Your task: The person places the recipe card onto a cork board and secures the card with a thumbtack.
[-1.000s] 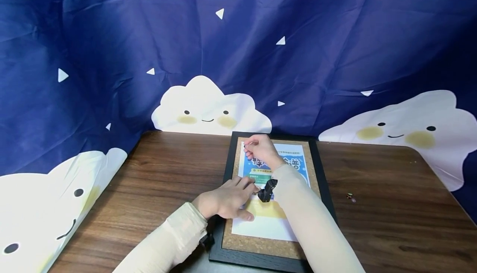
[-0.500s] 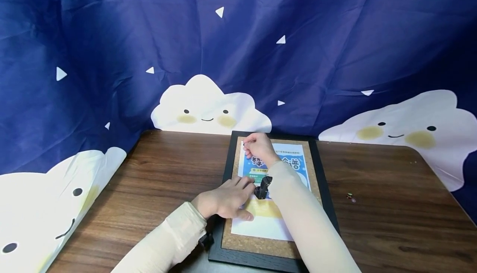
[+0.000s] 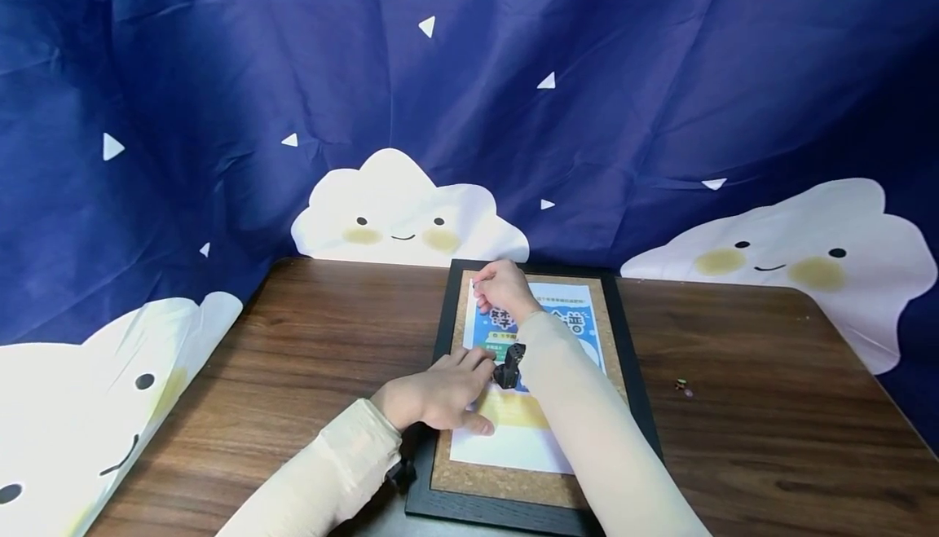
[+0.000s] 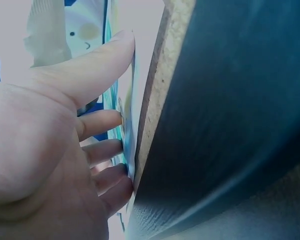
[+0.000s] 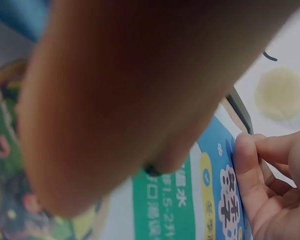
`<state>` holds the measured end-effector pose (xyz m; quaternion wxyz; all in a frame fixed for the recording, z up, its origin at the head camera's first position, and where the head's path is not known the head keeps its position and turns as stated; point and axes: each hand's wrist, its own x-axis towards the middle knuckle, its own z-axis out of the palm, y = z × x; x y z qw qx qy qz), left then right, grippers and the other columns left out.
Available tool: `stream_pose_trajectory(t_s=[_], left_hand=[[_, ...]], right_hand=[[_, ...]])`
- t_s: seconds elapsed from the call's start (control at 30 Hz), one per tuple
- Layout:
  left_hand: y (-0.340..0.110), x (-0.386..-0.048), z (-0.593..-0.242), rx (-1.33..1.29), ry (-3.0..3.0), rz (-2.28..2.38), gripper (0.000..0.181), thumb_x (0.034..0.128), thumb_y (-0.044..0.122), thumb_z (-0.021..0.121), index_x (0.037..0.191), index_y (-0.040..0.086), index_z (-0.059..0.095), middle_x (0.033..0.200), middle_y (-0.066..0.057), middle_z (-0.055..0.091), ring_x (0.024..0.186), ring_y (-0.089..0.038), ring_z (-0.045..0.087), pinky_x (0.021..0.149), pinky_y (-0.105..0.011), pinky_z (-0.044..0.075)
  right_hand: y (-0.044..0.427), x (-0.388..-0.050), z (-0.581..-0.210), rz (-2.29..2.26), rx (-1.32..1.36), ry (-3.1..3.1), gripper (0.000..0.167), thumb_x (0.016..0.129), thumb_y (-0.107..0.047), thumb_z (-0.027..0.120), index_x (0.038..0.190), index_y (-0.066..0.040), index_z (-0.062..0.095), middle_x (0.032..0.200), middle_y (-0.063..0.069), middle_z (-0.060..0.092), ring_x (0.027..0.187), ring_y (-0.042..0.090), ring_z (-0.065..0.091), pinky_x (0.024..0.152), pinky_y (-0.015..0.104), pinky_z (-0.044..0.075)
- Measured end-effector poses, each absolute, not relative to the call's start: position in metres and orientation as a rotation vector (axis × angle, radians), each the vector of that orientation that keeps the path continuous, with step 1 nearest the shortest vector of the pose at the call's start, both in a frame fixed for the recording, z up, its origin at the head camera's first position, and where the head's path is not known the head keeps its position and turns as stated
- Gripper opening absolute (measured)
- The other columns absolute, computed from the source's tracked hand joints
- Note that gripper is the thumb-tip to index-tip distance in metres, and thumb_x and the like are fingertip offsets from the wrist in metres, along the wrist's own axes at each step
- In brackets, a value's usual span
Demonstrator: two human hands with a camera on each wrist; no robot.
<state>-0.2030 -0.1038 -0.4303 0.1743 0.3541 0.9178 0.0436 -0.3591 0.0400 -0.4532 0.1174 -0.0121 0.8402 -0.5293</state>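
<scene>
A printed poster (image 3: 543,439), mostly blue at its far end, lies on a cork board (image 3: 506,480) with a black frame (image 3: 484,511). My right hand (image 3: 506,288) is at the poster's far left corner. Its thumb and forefinger pinch what looks like a small dark pushpin (image 3: 475,283), mostly hidden by the fingertips. In the right wrist view, those fingers (image 5: 247,155) meet at the poster's edge. My left hand (image 3: 443,393) rests on the poster's left side with spread fingers. In the left wrist view, its fingertips (image 4: 117,120) touch the paper.
Several tiny coloured pieces (image 3: 682,387) lie on the brown wooden table (image 3: 734,439), right of the board. A blue curtain with smiling clouds (image 3: 399,219) hangs behind the table and along its left. A black wrist camera (image 3: 509,366) sits close beside my left fingertips.
My right hand stays at the same corner of the poster, its forearm tilting slightly left. The left hand keeps its place on the poster; the head view has shifted a little.
</scene>
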Motion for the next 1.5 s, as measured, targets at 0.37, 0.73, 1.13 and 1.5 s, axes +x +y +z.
stream_pose_trajectory(t_s=[0.37, 0.73, 1.13, 1.5], left_hand=[[-0.109, -0.203, -0.433, 1.064, 2.608, 0.161, 0.078, 0.1019, 0.055, 0.071, 0.156, 0.005, 0.044, 0.163, -0.012, 0.038, 0.140, -0.028, 0.045, 0.114, -0.040, 0.045], [-0.111, -0.217, -0.463, 1.108, 2.646, 0.185, 0.085, 0.0979, 0.061, 0.073, 0.157, 0.008, 0.043, 0.162, -0.009, 0.039, 0.138, -0.025, 0.046, 0.112, -0.039, 0.047], [-0.106, -0.204, -0.435, 1.040, 2.626, 0.148, 0.080, 0.0994, 0.053, 0.075, 0.155, 0.005, 0.043, 0.162, -0.009, 0.039, 0.139, -0.026, 0.046, 0.114, -0.037, 0.045], [-0.107, -0.203, -0.435, 1.061, 2.625, 0.144, 0.075, 0.1001, 0.053, 0.075, 0.152, 0.006, 0.046, 0.161, -0.010, 0.040, 0.137, -0.026, 0.047, 0.110, -0.035, 0.046]], right_hand=[[0.036, -0.360, -0.451, -1.509, 0.012, 2.469, 0.016, 0.105, 0.000, 0.062, 0.115, 0.005, 0.074, 0.084, 0.010, 0.069, 0.060, 0.013, 0.067, 0.060, 0.026, 0.062], [0.036, -0.363, -0.450, -1.488, 0.036, 2.475, 0.017, 0.100, 0.006, 0.062, 0.114, 0.006, 0.072, 0.076, 0.008, 0.067, 0.058, 0.015, 0.065, 0.058, 0.027, 0.062], [0.034, -0.368, -0.447, -1.363, 0.088, 2.500, 0.010, 0.100, 0.001, 0.068, 0.109, 0.005, 0.072, 0.067, 0.007, 0.066, 0.051, 0.015, 0.064, 0.053, 0.026, 0.059], [0.038, -0.369, -0.450, -1.486, 0.101, 2.405, 0.018, 0.101, 0.001, 0.069, 0.117, 0.009, 0.069, 0.071, 0.008, 0.066, 0.049, 0.014, 0.063, 0.052, 0.027, 0.060]])
